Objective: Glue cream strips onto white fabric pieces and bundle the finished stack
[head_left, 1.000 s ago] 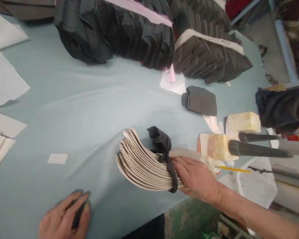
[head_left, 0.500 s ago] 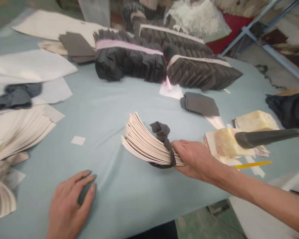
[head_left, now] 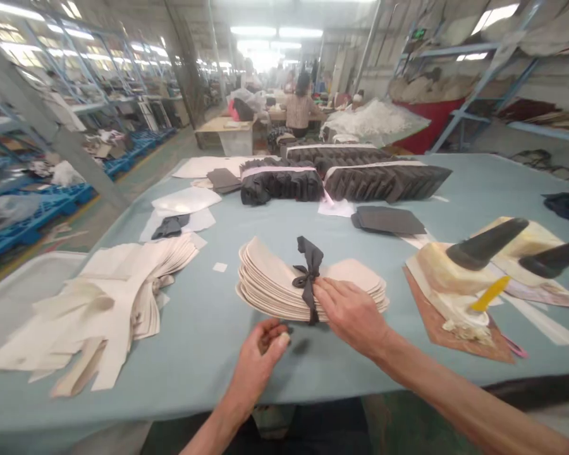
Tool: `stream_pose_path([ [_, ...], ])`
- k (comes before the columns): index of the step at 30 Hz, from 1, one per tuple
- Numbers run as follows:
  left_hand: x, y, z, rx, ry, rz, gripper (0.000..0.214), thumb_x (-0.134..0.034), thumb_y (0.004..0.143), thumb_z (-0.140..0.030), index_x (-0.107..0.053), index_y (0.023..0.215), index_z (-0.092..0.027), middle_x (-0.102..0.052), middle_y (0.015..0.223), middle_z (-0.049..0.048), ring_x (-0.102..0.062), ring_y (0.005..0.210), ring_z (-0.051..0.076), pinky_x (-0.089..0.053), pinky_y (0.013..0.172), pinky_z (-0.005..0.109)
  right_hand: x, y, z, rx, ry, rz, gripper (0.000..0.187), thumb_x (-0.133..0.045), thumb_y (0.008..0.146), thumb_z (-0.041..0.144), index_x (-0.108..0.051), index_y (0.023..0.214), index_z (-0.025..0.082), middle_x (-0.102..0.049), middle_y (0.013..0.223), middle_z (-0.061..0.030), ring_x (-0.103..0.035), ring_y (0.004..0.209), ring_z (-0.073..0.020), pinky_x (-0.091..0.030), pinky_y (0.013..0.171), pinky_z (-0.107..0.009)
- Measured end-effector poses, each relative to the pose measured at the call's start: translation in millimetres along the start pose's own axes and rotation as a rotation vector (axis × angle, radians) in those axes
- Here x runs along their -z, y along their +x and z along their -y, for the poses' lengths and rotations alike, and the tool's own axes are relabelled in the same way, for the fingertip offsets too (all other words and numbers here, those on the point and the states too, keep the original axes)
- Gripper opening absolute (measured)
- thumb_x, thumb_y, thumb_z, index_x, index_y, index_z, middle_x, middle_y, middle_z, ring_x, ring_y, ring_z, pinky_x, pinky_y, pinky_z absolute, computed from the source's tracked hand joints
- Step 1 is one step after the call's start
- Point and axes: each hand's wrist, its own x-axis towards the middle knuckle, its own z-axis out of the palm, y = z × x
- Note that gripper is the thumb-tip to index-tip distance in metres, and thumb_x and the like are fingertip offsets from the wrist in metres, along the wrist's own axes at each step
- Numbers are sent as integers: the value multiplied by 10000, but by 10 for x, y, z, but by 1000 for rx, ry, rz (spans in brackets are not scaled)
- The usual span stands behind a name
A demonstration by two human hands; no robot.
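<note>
A bundle of cream fabric pieces [head_left: 270,278], tied round its middle with a black strip [head_left: 308,272], lies on the pale blue table [head_left: 478,183]. My right hand [head_left: 351,313] rests on the bundle's near edge beside the tie, fingers flat and pressed on the stack. My left hand [head_left: 260,351] hovers just in front of the bundle, fingers curled in loosely; whether anything small is pinched in them is unclear.
Loose cream pieces [head_left: 109,297] spread at the left. Black bundles [head_left: 341,177] and flat dark pieces [head_left: 389,220] lie behind. Yellowish blocks with dark handles [head_left: 483,249] sit at right. People work at a far table [head_left: 298,107].
The view has tilted up to show the hall. My left hand has lifted off the table and come toward the bundle, fingers curling. The bundle now lies flatter under my right hand.
</note>
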Motion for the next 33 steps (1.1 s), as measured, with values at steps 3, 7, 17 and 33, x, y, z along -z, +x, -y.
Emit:
stream_pose_path([
  [3,-224,-106,-84,35,-104,75,671,-472,936,-688,-647,1250,-121,-777,1194,182,-779,943,265,-629,761,363,-119,-42,277,5,-12,-112,368,-443,1023,40,-666,1315,54,-729,1342,-182,-676,1237,-280,-505,1015,-399],
  [7,-164,-395,-192,79,-115,102,454,-625,913,-561,-702,1085,-149,-777,1015,114,-722,942,246,-586,843,341,-234,-183,534,30,9,-168,363,-438,1055,62,-665,1338,77,-714,1393,-148,-657,1284,-271,-475,1069,-414],
  [17,191,-643,-562,-619,466,-92,218,-553,1038,-211,-680,1215,-228,-775,1147,98,-734,1102,228,-601,1000,364,-337,-407,665,80,44,-46,359,-481,1027,65,-641,1348,57,-681,1428,-185,-611,1355,-317,-432,1152,-462],
  [33,31,-61,-652,-124,956,155,201,-494,1031,-178,-665,1129,-139,-663,1143,135,-712,1010,306,-597,830,431,117,377,576,-817,678,198,329,-780,803,508,-718,955,223,-768,846,-109,-743,875,-412,-525,799,-492],
])
